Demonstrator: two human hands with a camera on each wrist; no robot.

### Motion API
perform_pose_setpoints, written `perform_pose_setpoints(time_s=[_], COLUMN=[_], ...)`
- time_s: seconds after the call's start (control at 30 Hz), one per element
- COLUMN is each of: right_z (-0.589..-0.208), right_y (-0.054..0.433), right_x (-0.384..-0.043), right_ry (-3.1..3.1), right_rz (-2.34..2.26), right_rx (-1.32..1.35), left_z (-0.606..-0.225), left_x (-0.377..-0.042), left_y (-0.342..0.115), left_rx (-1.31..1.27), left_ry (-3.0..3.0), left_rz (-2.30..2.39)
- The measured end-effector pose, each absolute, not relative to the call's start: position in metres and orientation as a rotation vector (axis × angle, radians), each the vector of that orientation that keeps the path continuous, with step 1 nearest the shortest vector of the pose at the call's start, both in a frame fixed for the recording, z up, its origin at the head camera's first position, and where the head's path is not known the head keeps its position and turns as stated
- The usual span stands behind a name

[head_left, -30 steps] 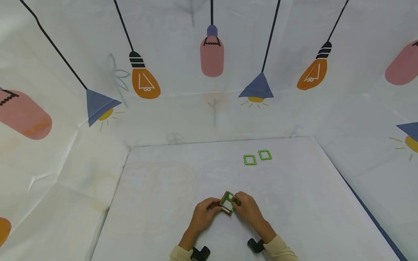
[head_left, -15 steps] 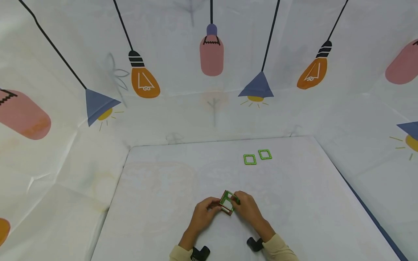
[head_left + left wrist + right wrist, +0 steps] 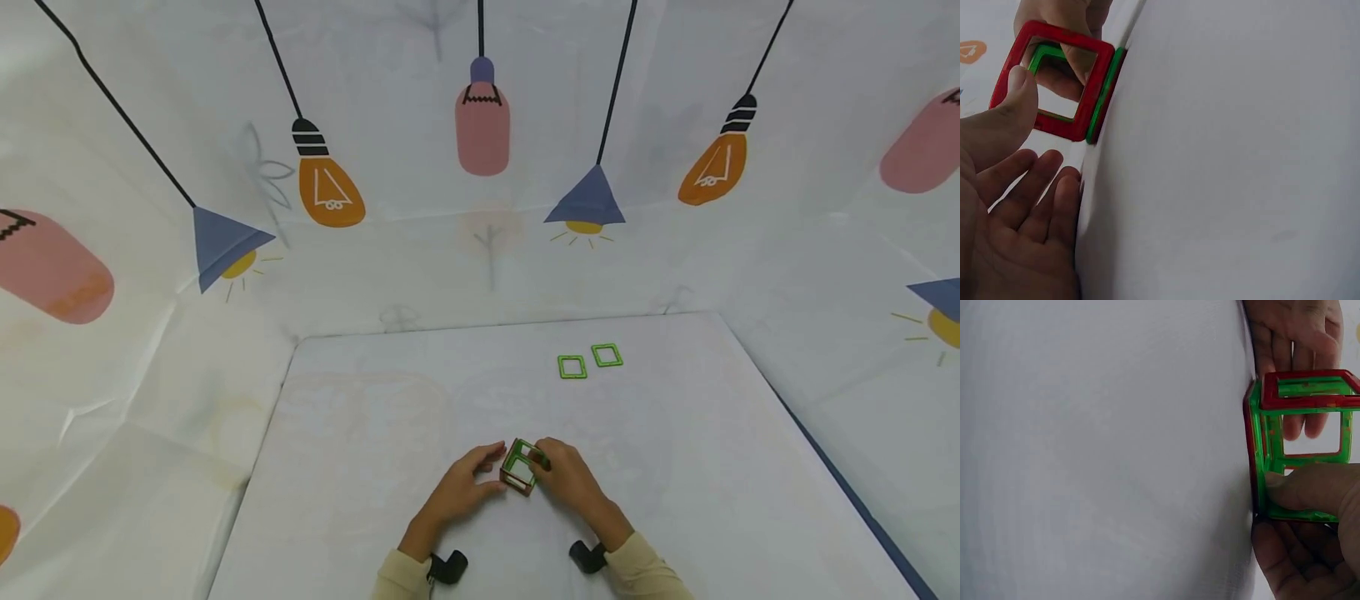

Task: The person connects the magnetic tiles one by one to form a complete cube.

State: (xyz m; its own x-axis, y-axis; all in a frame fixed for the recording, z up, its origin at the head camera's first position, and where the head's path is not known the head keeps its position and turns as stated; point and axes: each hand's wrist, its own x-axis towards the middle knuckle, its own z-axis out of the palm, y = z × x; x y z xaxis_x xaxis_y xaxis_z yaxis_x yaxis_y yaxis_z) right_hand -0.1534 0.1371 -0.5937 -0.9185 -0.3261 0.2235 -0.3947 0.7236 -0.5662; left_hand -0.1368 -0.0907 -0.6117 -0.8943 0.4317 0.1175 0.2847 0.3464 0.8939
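Note:
A small open cube of red and green magnetic tiles [image 3: 1310,402] stands on the white table between the hands. The right hand [image 3: 567,477] pinches its green side, with the thumb [image 3: 1316,486] inside the frame and the fingers curled outside. My left hand [image 3: 457,490] is open at the cube's left, fingers spread and apart from it. In the left wrist view, the left thumb [image 3: 1017,103] overlaps the red square tile [image 3: 1093,90] on the near side. Part of the cube is hidden behind the right hand.
Two loose green square tiles, one [image 3: 572,357] left of the other [image 3: 605,345], lie farther back on the white tabletop [image 3: 390,433]. Pale sheeting printed with lamps [image 3: 587,196] rises behind and beside the table. Black wrist cameras [image 3: 448,567] sit on both wrists.
The left hand has let go of the cube; its fingers have opened and drawn back to the left. The right hand keeps its pinch, nearly still. The loose tiles have not moved.

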Motion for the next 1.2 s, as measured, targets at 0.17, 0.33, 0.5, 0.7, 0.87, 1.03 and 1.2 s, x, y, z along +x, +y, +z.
perform_pose_setpoints(time_s=[0.17, 0.33, 0.5, 0.7, 0.87, 1.03, 1.2], right_z=[-0.594, -0.593, -0.594, -0.595, -0.597, -0.598, -0.597], right_y=[0.141, 0.144, 0.145, 0.145, 0.146, 0.147, 0.15], right_x=[-0.16, -0.169, -0.173, -0.176, -0.177, -0.176, -0.173], right_ry=[-2.822, -2.801, -2.78, -2.796, -2.777, -2.789, -2.802], right_rz=[0.984, 0.994, 0.985, 0.976, 0.969, 1.024, 1.049], right_rx=[0.714, 0.838, 0.91, 0.941, 0.961, 0.935, 0.872], left_z=[-0.609, -0.609, -0.612, -0.616, -0.613, -0.612, -0.613], left_x=[-0.142, -0.146, -0.148, -0.152, -0.154, -0.153, -0.151], left_y=[-0.097, -0.095, -0.084, -0.071, -0.065, -0.063, -0.064], left_rx=[0.669, 0.685, 0.661, 0.588, 0.577, 0.564, 0.5], left_ry=[2.385, 2.448, 2.456, 2.555, 2.584, 2.63, 2.637], left_rz=[1.542, 1.608, 1.724, 1.757, 1.756, 1.74, 1.735])
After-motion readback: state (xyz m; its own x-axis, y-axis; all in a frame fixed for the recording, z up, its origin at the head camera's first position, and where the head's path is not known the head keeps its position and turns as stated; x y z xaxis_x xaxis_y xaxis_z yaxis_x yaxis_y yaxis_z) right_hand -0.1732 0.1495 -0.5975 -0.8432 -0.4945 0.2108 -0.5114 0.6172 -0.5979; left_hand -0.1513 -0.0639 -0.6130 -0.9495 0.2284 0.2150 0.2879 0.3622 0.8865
